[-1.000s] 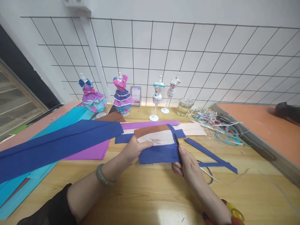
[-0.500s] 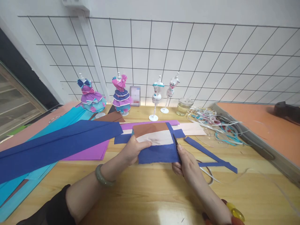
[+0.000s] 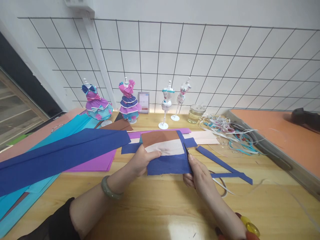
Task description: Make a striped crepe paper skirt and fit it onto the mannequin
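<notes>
My left hand [image 3: 145, 158] pinches a stack of crepe paper pieces, thumb on top. A brown piece [image 3: 160, 136], a white piece [image 3: 175, 146] and a dark blue piece [image 3: 167, 165] show in it as bands. My right hand [image 3: 197, 171] is closed around dark-bladed scissors [image 3: 186, 150], their handles mostly hidden by the fingers. The blades lie along the stack's right edge, where a narrow blue margin shows. Beyond the blades is a small blue paper piece [image 3: 191, 142]. Two blue offcut strips [image 3: 220, 161] rest on the table to the right.
Long folded blue paper [image 3: 62, 153] covers turquoise and purple sheets at left. Behind stand two dressed mini mannequins [image 3: 128, 103] and two white patterned ones [image 3: 166, 103]. A glass of yellowish liquid [image 3: 196, 114] and tangled ribbons [image 3: 240, 136] sit at back right, beside a grey-edged orange surface [image 3: 275, 133].
The view has shifted very slightly. Both hands, the paper stack and the scissors hold almost the same position, with the blades still at the right edge.
</notes>
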`<state>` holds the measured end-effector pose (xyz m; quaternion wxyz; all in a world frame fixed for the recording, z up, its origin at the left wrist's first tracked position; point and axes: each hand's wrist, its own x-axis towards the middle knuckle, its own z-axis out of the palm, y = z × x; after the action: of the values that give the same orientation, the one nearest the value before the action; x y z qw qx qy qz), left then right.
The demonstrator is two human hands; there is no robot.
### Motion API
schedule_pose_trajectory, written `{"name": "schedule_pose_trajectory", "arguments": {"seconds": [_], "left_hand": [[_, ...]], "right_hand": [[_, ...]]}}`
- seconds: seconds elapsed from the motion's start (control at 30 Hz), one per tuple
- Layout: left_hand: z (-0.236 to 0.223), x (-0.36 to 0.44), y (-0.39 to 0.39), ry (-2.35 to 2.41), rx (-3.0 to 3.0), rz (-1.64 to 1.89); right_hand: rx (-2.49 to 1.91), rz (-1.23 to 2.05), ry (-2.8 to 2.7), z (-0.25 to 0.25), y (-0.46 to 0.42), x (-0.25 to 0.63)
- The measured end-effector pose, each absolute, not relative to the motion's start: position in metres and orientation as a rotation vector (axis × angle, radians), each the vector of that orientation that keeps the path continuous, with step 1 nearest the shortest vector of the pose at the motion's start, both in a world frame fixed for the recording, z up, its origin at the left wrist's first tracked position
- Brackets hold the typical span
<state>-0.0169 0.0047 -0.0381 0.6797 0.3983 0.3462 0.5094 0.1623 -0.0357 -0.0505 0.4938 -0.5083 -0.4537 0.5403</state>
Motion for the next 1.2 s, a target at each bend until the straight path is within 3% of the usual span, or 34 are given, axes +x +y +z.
{"name": "schedule_pose_trajectory", "arguments": {"seconds": [0.53, 1.2], "left_hand": [[-0.0345, -0.0209, 0.0086, 0.773, 0.877, 1.158], [-0.0402, -0.0148, 0.0018, 0.764, 0.928, 1.108]], "right_hand": [[-1.053, 1.541, -1.128, -0.0529, -0.0365, 0.1644], [-1.239, 1.310, -1.312, -0.0465, -0.0364, 0.1699]]}}
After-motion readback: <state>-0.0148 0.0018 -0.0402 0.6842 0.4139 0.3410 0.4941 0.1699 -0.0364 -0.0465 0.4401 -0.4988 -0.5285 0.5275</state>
